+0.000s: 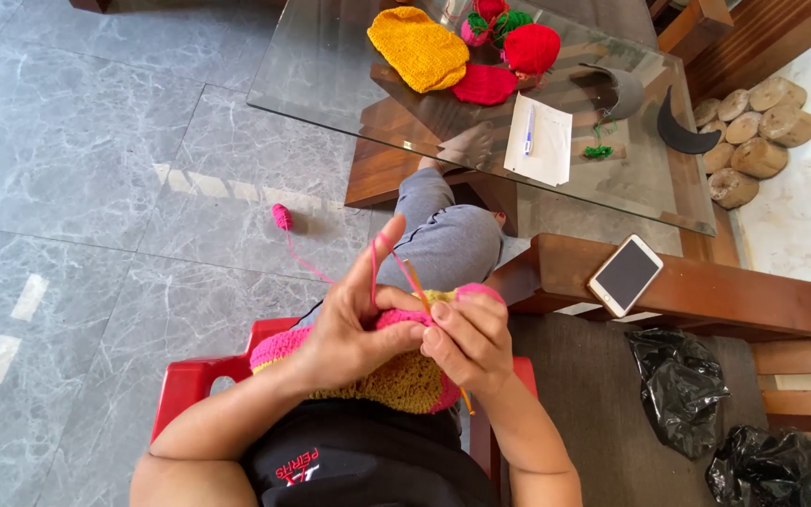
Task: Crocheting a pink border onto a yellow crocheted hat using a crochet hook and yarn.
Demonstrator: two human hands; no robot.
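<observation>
Two hands were seen at lower centre of the frame, both busy on a crocheted piece (404,380) of mustard yellow edged in pink, which was held low in the lap area above a red plastic chair (194,385). The left hand (349,329) was closed around the pink edge of the piece, its index finger raised straight up, and a strand of pink yarn (304,261) was looped over that finger. The right hand (469,340) was curled shut, fingers folded tight on a slim orange crochet hook (417,286), whose tip was pointed up between the two hands. The yarn was trailed away to the upper left, down to a small pink yarn ball (282,217) left lying on the grey marble floor (68,169).

Across the upper part of the frame a glass bench (330,66) was seen, and on it were laid a yellow knitted piece (420,47), a red yarn ball (531,47), a flat red piece (484,84), and a white paper (539,141) with a blue pen (528,131) on top. At right of centre a smartphone (625,274) was rested, screen dark, on a wooden armrest (706,296). Two black plastic bags (682,385) were spotted at lower right, on the seat beside.
</observation>
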